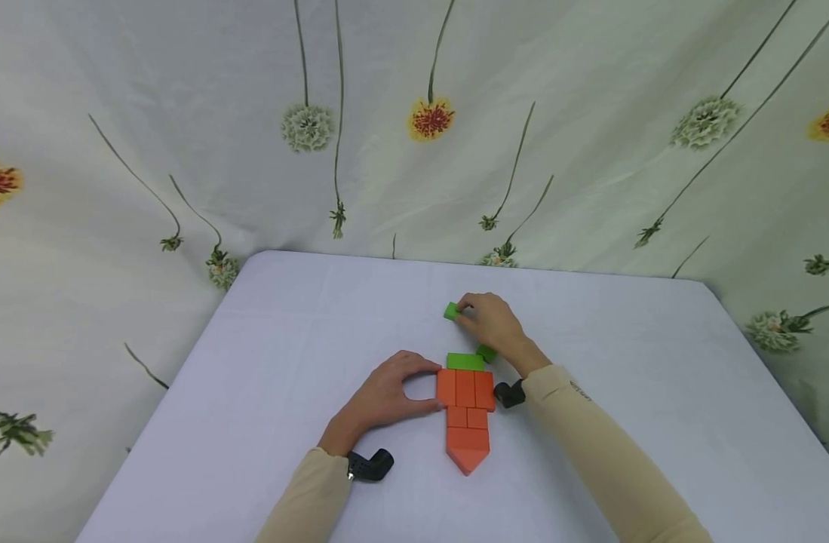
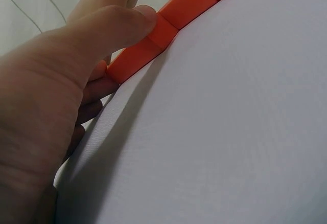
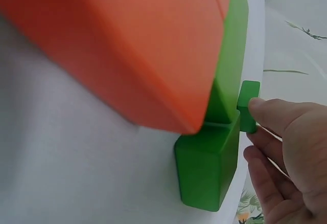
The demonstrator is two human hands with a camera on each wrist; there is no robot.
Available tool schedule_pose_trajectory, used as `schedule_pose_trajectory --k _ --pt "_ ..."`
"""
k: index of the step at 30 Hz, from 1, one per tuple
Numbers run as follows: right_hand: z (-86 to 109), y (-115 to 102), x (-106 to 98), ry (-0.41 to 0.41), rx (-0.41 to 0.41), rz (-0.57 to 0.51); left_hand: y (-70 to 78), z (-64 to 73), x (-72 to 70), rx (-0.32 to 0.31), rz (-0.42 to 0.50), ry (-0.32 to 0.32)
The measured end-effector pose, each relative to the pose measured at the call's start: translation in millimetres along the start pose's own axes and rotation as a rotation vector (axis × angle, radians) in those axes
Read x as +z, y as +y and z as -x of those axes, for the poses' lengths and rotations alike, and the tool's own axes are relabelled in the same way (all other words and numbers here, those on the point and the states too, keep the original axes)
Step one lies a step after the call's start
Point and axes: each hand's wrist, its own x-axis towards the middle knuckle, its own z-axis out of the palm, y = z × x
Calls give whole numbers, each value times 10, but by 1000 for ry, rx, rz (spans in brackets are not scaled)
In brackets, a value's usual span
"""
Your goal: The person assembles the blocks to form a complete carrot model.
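Note:
Orange blocks (image 1: pixel 465 388) lie flat on the table, fitted together into a shape with a point toward the person. My left hand (image 1: pixel 394 388) holds the left block of the wide orange row, its thumb at the near end and fingers at the far end. In the left wrist view the thumb touches the orange side (image 2: pixel 135 60). A green rectangular block (image 1: pixel 465 362) lies against the row's far edge, and another green block (image 1: pixel 486 352) adjoins its right end. Beyond them my right hand (image 1: pixel 492 324) pinches a small green block (image 1: pixel 451 311) between thumb and fingers.
The white-covered table (image 1: pixel 305 324) extends around the blocks on all sides. A pale curtain (image 1: pixel 591 136) with printed flowers hangs behind its far edge. Black wrist devices (image 1: pixel 372 465) sit on both wrists, the right one close to the orange row.

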Motion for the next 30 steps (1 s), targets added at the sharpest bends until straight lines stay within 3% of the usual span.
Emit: schedule_pose_trajectory --k 5,11,21,30 --pt "24 15 -3 -16 0 -57 28 6 -9 -8 -1 -5" --pt "85 30 -29 -33 -79 -109 50 10 -19 -8 -9 -5" --pt "198 3 -81 -181 -218 -178 14 9 -7 -1 0 4" --pt "245 36 -66 -245 -286 -196 29 16 -10 -18 4 -1"
